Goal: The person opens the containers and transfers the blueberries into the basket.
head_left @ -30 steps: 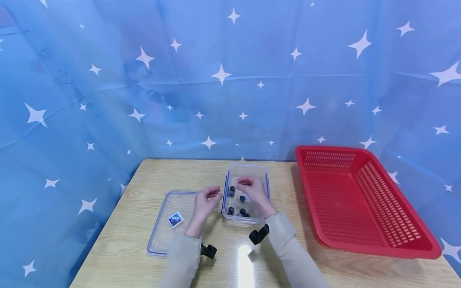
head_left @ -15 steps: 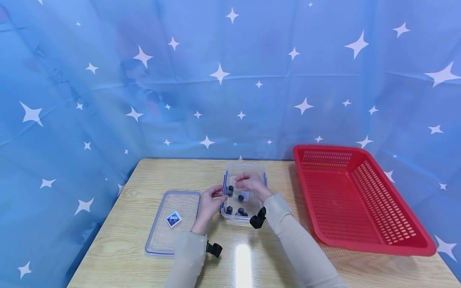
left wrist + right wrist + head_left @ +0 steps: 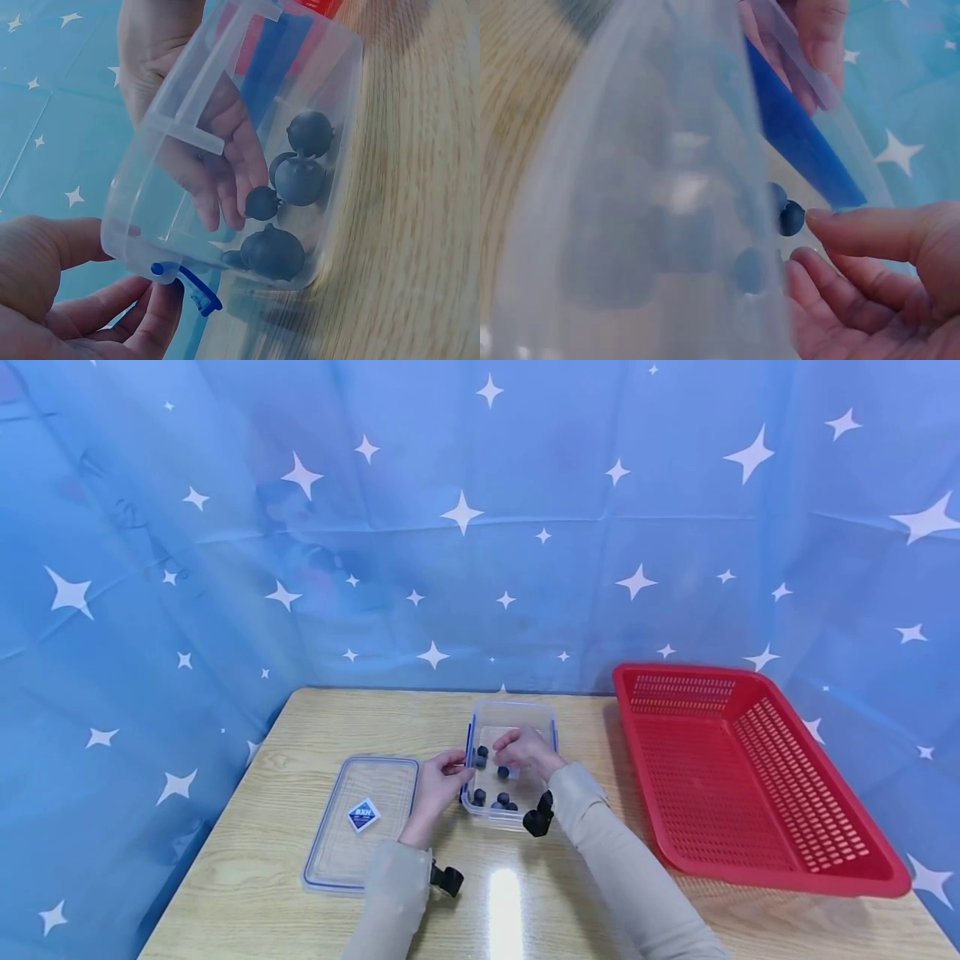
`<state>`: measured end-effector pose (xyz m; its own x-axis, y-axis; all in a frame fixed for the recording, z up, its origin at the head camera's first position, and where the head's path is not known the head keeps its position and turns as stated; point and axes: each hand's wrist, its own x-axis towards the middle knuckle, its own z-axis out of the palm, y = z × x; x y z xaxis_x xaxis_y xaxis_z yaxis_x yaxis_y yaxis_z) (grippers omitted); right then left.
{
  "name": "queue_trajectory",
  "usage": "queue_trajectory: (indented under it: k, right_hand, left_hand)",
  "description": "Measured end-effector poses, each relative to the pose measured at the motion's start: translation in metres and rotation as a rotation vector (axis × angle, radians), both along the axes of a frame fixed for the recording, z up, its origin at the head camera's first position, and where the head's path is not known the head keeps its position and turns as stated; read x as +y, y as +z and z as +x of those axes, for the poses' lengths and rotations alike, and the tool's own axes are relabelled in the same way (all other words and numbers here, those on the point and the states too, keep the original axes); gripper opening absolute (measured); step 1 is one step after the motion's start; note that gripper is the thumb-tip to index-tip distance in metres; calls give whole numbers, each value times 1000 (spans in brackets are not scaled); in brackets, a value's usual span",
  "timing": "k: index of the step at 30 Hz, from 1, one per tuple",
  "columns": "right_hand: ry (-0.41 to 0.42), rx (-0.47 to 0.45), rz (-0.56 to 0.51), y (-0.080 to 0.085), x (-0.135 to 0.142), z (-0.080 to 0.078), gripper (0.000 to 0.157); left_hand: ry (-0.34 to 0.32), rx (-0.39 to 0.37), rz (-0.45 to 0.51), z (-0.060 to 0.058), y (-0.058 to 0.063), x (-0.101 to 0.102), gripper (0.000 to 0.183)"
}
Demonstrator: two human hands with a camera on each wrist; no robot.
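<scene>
A clear plastic food container [image 3: 498,820] with blue latches stands lidless mid-table, several blueberries [image 3: 503,772] lying on its floor. My left hand [image 3: 438,785] grips its left rim; in the left wrist view the thumb [image 3: 82,238] is over the wall and the fingers are beneath a blue latch [image 3: 196,291]. Inside the container my right hand [image 3: 527,752] reaches down with relaxed fingers. The right wrist view has its thumb [image 3: 870,231] beside a dark blueberry [image 3: 791,219], and nothing is held. The container's near wall blurs part of that view.
Left of the container lies its clear lid [image 3: 375,778], blue-edged, with a diamond-shaped sticker [image 3: 363,815]. A large red perforated basket [image 3: 720,793] occupies the table's right side. A blue star-patterned curtain [image 3: 480,568] hangs behind the wooden table [image 3: 247,860].
My left hand has moved right from above the lid onto the container's left rim. The right hand has stayed over the container, its fingers now lower inside it.
</scene>
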<state>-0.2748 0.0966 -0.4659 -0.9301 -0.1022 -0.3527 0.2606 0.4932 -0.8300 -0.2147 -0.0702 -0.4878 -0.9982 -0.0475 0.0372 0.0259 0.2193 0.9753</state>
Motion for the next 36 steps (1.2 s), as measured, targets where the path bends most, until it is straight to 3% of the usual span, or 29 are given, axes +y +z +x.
queue_trajectory:
  k: [12, 18, 26, 36]
  right_hand:
    - [7, 27, 17, -14, -4, 3, 20]
    - [24, 50, 22, -11, -2, 5, 18]
    - [15, 39, -75, 18, 11, 4, 23]
    - [40, 179, -74, 65, 31, 5, 24]
  left_hand:
    - [3, -16, -6, -2, -4, 1, 33]
    - [3, -10, -13, -3, -4, 1, 32]
    - [-3, -1, -25, -2, -3, 2, 33]
    - [4, -10, -20, 2, 0, 3, 31]
